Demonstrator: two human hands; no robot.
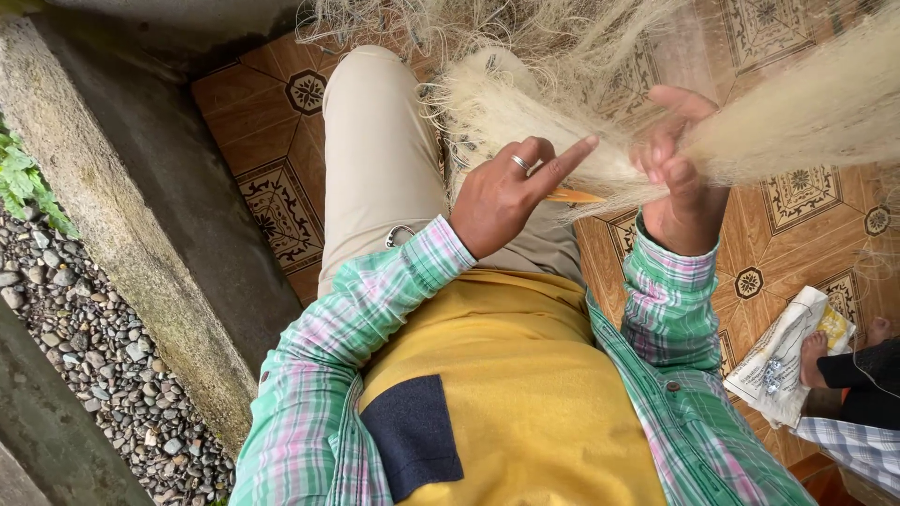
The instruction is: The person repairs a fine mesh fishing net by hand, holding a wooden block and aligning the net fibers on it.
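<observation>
patterned floor tiles (281,201), concrete ledge (122,215), gravel (84,347), folded newspaper (783,356)

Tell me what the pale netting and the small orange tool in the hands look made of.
Netting: seemingly fine synthetic filament, pale cream, slightly glossy and translucent where it spreads thin. Orange tool: flat, pointed and smooth, probably plastic, though wood can't be ruled out; mostly hidden behind the left hand.

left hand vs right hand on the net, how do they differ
The left hand wears a ring and points its forefinger, an orange tool showing beside it; the right hand is bare and gathers the pale net in curled fingers. Both have green plaid sleeves and touch the net.
</observation>
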